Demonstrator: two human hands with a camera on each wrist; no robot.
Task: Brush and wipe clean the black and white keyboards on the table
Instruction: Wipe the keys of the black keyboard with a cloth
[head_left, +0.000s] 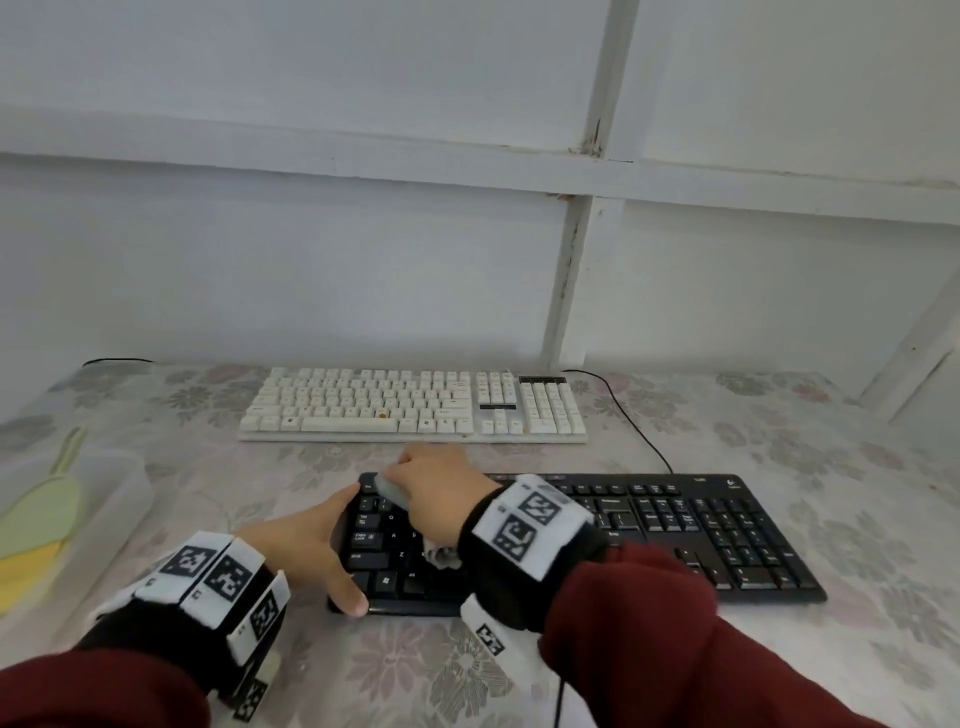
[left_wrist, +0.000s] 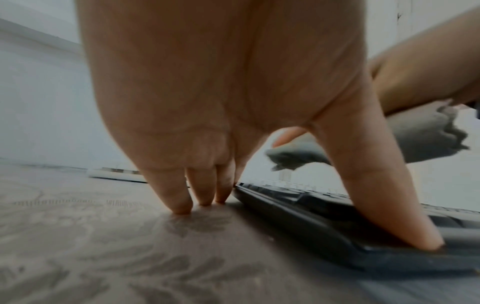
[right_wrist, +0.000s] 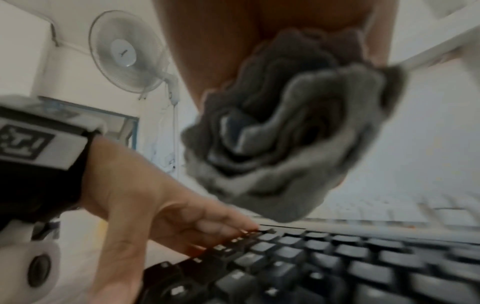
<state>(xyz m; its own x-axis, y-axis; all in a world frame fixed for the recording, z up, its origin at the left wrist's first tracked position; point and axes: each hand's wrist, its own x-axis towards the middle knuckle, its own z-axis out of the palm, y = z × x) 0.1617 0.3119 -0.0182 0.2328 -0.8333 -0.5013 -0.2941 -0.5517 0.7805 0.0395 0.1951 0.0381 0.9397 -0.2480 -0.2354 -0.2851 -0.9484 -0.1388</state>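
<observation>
The black keyboard (head_left: 675, 530) lies near me on the flowered tablecloth, the white keyboard (head_left: 410, 405) behind it by the wall. My right hand (head_left: 436, 493) grips a bunched grey cloth (head_left: 389, 488) over the black keyboard's upper left keys; the cloth (right_wrist: 272, 133) hangs just above the keys (right_wrist: 324, 261). My left hand (head_left: 311, 545) braces the black keyboard's left end with straight fingers (left_wrist: 179, 197) on the table and the thumb (left_wrist: 405, 218) on the front corner of the keyboard (left_wrist: 306, 214).
A clear plastic box (head_left: 104, 493) at the left holds a pale green brush (head_left: 52, 499) and something yellow. A black cable (head_left: 634, 421) runs between the keyboards at the right. A fan (right_wrist: 124, 53) hangs on the wall at the left.
</observation>
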